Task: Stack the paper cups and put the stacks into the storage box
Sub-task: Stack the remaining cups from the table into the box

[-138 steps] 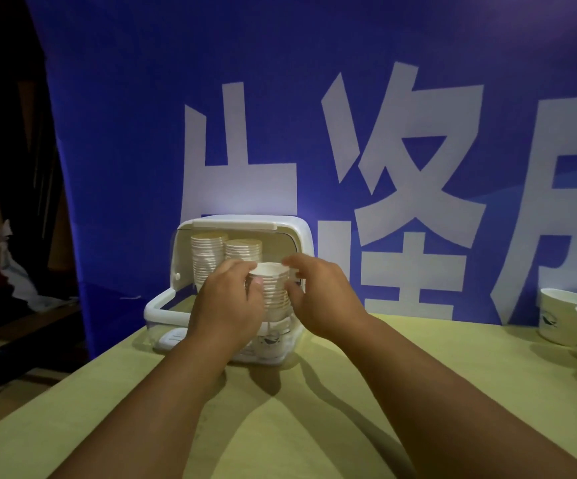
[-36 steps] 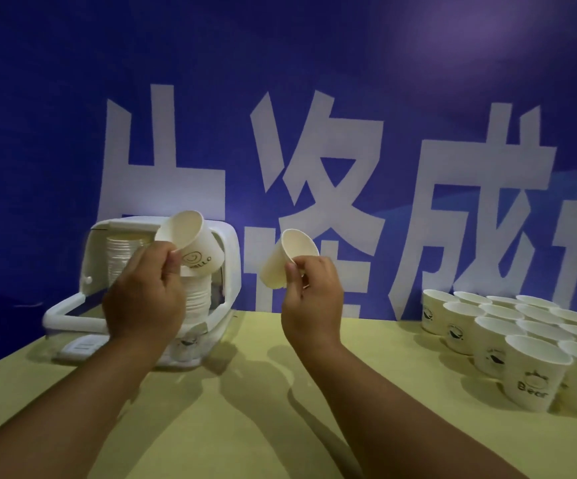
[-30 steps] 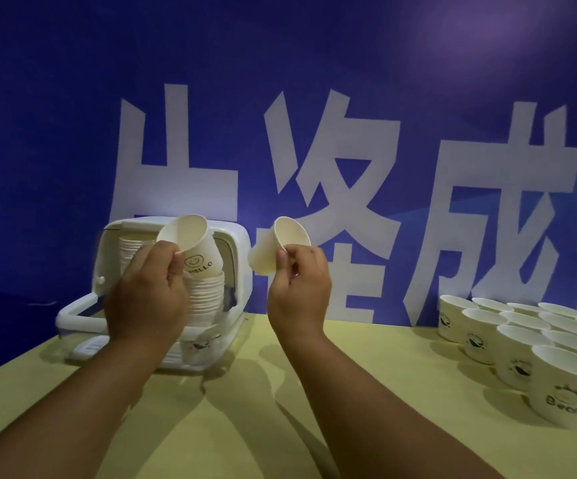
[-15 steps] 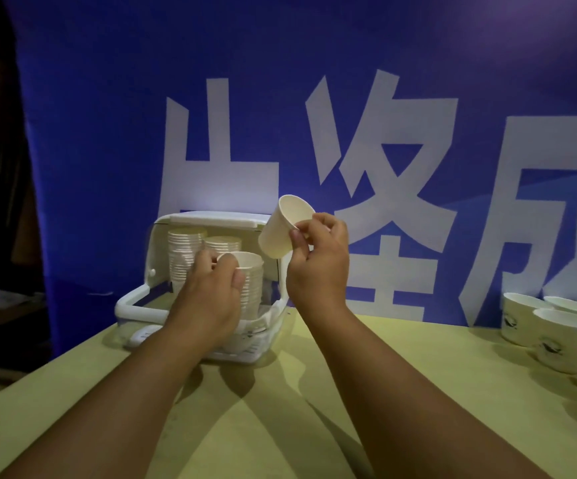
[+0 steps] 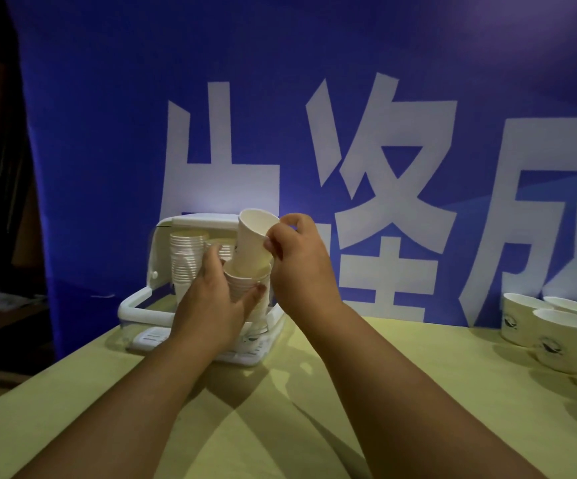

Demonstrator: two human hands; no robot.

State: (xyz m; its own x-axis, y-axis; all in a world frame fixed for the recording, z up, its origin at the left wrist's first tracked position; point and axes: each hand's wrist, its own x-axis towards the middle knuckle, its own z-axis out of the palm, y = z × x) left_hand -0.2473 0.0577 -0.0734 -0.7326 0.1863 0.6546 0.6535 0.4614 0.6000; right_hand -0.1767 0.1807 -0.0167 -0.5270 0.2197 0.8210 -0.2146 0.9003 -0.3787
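A white storage box (image 5: 135, 307) with its lid raised stands at the table's far left. Inside it at the back are two tall stacks of paper cups (image 5: 183, 257). My left hand (image 5: 211, 302) is wrapped around a third cup stack (image 5: 245, 281) at the box's front. My right hand (image 5: 297, 261) pinches a single white paper cup (image 5: 252, 243) by its rim, tilted, with its base dipping into the top of that front stack. The lower part of the front stack is hidden behind my left hand.
Several loose paper cups (image 5: 556, 337) with printed logos stand at the right edge of the yellow table (image 5: 314, 426). A blue banner (image 5: 314, 115) with large white characters hangs right behind the box. Left of the table is a dark drop-off.
My left hand set its cup on the front stack and now grips that stack. My right hand has brought its cup down and left, into the stack's top.
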